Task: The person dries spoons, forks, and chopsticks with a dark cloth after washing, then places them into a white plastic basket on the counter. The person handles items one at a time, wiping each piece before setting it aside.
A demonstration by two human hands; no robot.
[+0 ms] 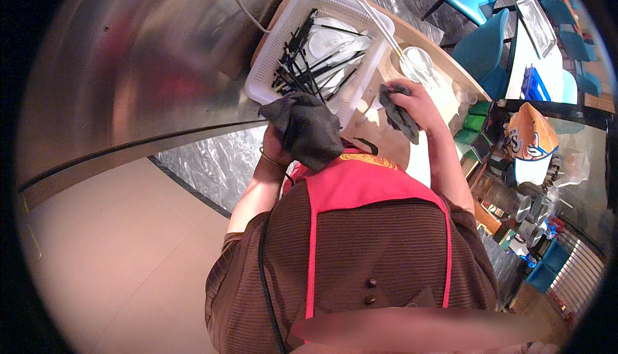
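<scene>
Ranges from plain dark grey on the crumpled fabric cloths [306, 128] to black on the slender sticks [290, 63], white on the rectangular plastic basket [269, 54], yellow-printed red on the fabric apron [373, 190] and ribbed brown on the buttoned shirt [367, 244].

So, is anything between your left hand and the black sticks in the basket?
Yes: the dark cloth that the left hand holds bunches up in between, and the near rim of the white basket, partly hidden behind it, stands before the black sticks.

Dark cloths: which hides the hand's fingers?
The left cloth, covering fingers of the left hand; the right cloth, bunched in the right hand, leaves some visible.
</scene>
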